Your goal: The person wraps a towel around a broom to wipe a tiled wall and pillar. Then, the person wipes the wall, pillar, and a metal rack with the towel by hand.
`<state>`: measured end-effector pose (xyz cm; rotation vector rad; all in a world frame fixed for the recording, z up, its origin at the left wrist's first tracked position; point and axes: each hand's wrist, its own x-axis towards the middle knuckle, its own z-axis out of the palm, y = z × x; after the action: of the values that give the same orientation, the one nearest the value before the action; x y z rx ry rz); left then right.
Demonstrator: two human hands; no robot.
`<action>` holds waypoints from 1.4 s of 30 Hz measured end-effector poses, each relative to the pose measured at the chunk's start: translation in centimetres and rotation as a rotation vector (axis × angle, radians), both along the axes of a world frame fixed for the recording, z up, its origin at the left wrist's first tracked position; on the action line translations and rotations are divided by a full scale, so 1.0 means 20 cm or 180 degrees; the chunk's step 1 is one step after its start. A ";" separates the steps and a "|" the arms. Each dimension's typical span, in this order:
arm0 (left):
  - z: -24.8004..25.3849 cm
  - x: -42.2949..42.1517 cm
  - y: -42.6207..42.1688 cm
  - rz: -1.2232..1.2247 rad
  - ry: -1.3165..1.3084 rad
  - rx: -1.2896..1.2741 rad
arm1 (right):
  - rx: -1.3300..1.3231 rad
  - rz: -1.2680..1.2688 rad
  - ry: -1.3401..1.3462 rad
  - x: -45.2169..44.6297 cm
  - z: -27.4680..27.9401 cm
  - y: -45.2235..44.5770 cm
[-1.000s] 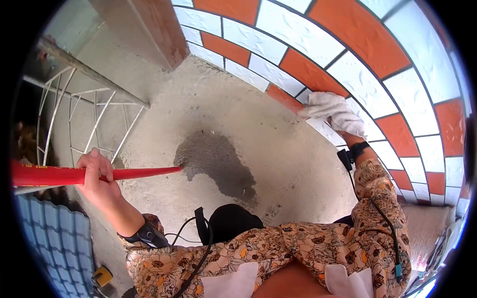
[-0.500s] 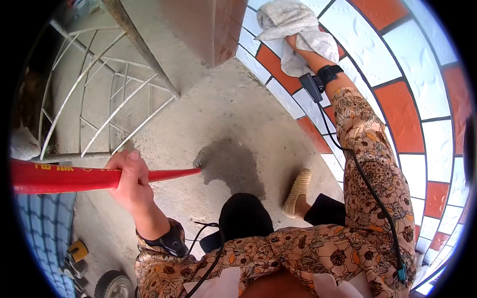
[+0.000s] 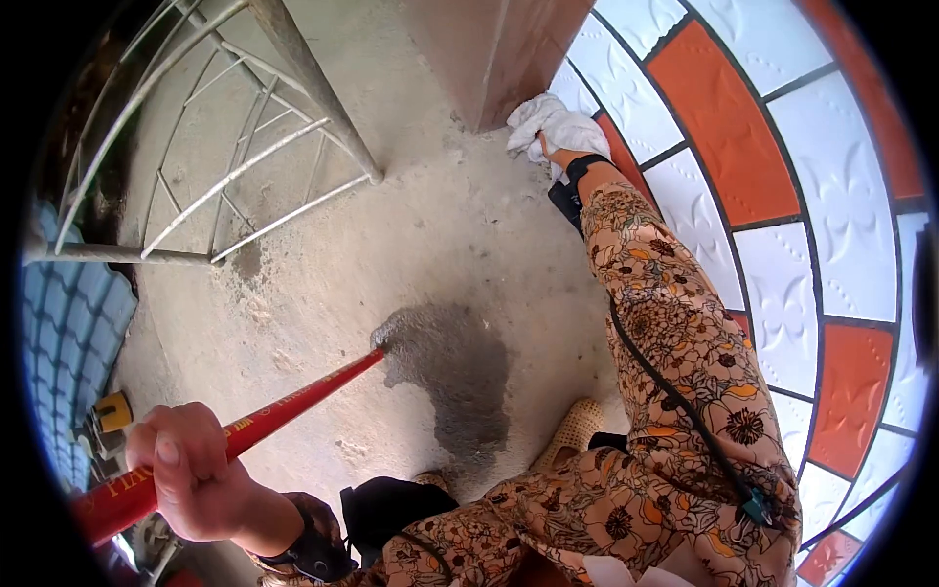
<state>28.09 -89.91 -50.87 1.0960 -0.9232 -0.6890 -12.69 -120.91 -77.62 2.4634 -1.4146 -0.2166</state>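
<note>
My left hand (image 3: 201, 479) is closed in a fist around a red pole (image 3: 298, 399) with yellow lettering. The pole slants across the floor, its thin tip at the edge of a dark wet patch (image 3: 455, 367). At the upper right, my right hand (image 3: 559, 155) holds a crumpled white cloth (image 3: 562, 125) low against the tiled wall (image 3: 724, 127), beside the brown pillar (image 3: 499, 59). The cloth covers most of the fingers. White and orange-red tiles with dark joints make up the wall.
A metal frame (image 3: 328, 93) of welded bars stands on the concrete floor (image 3: 313, 264) at the upper left. Blue corrugated sheets (image 3: 73, 323) lie at the left edge, near an object with a yellow part (image 3: 113, 412). My woven shoe (image 3: 572, 430) is close to the wall.
My right hand has moved the cloth down and left along the wall to the pillar's base. My left hand has dropped lower and left, tilting the pole. The view has shifted.
</note>
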 end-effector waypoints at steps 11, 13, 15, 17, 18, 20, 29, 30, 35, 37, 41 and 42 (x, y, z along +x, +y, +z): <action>-0.04 0.12 0.04 -0.0986 -0.0192 -0.0273 | 0.1053 0.0491 0.0042 -0.35 0.11 1.21; -0.05 0.14 0.04 -0.0916 -0.0023 -0.0300 | 0.1347 0.0502 0.0192 -0.44 0.25 1.50; -0.06 0.21 0.02 -0.0714 0.0176 -0.0292 | 0.1572 0.0448 0.0391 -0.50 0.41 1.72; -0.07 0.22 0.01 -0.0466 0.0243 -0.0215 | 0.1627 0.0390 0.0543 -0.56 0.54 1.82; -0.07 0.22 0.00 -0.0212 0.0264 -0.0161 | 0.1573 0.0383 0.0568 -0.58 0.56 1.81; -0.06 0.20 0.01 0.0045 0.0301 -0.0079 | 0.1294 0.0392 0.0537 -0.57 0.55 1.67; -0.07 0.16 0.05 -0.0358 0.0241 -0.0021 | -0.0214 0.0487 -0.0335 -0.37 0.34 0.81; -0.07 0.13 0.03 -0.0161 0.0198 -0.0123 | -0.0249 0.0509 -0.0429 -0.41 0.37 0.90; -0.04 0.05 -0.02 -0.0317 0.0587 -0.0108 | 0.0648 -0.0063 0.0169 -0.66 0.81 1.76; 0.00 0.02 -0.05 -0.0405 0.0454 0.0033 | 0.0689 -0.0369 0.0407 -0.70 1.07 1.99; -0.02 0.03 -0.12 -0.0667 0.0542 0.0265 | -0.0339 -0.0800 0.0544 -0.70 1.62 1.95; 0.05 -0.11 -0.11 -0.0576 0.0148 0.0484 | -0.0800 -0.0846 0.0401 -0.79 1.71 1.84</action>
<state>25.90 -92.02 -49.88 1.1338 -0.9497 -0.9425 -28.48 -84.04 -43.47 2.0250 -1.6036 -0.2296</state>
